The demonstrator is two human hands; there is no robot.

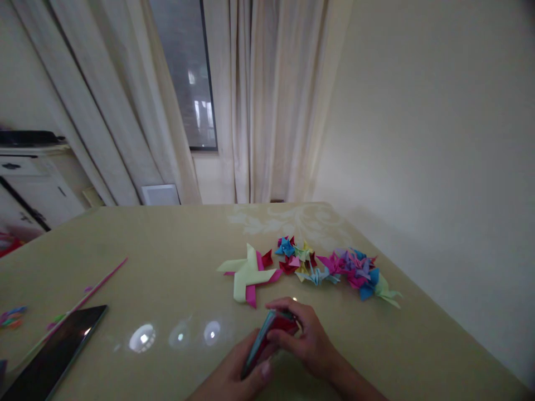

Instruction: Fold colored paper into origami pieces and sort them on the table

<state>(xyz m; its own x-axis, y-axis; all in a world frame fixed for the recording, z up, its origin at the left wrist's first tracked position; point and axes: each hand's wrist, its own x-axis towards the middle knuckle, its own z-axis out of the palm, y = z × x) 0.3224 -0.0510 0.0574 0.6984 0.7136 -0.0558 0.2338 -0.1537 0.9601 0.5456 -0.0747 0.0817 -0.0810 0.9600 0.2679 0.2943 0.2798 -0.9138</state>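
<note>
Near the table's front edge I hold a small flat bundle with a dark teal edge and a red face; it looks like a stack of coloured paper, though its kind is not certain. My left hand grips its lower left end, thumb along the near side. At the upper right end, my right hand is closed on it, with the thumb on the red face and fingers over the far end. Just beyond lies a folded cross-shaped paper piece in pale green and magenta. Both hands are clear of it.
Folded paper figures in many colours lie heaped to the right. On the left rest a dark tablet-like slab, a long pink and white stick and small coloured bits. A wall borders the table's right side.
</note>
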